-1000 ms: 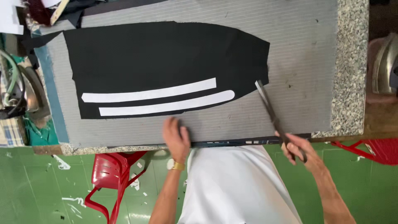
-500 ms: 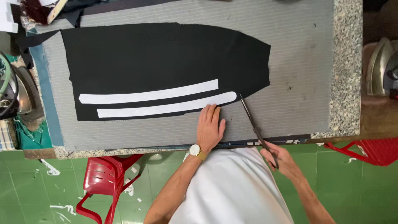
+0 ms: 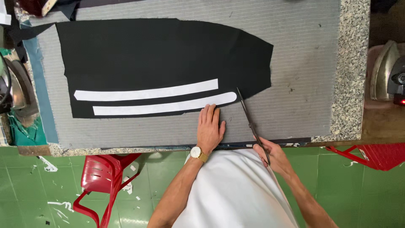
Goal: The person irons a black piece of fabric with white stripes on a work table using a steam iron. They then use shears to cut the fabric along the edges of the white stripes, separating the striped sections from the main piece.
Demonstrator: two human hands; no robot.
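A large piece of black fabric (image 3: 160,55) lies spread on the grey striped table cover (image 3: 308,63). Two long white pattern strips (image 3: 147,93) lie on its near part. My left hand (image 3: 210,128), with a wristwatch, rests flat on the cover, fingertips at the fabric's near edge by the lower strip's right end. My right hand (image 3: 274,156) grips the handles of long scissors (image 3: 249,122) at the table's near edge. The scissor tips point at the fabric's lower right edge.
A speckled stone table rim (image 3: 350,84) runs down the right side. An iron (image 3: 386,69) sits on a side surface at right, another iron (image 3: 14,90) at left. Red plastic chairs (image 3: 101,177) stand on the green tiled floor, one on each side.
My left hand has moved right and forward from the table edge onto the cover by the strips. The scissors have swung toward the fabric's edge.
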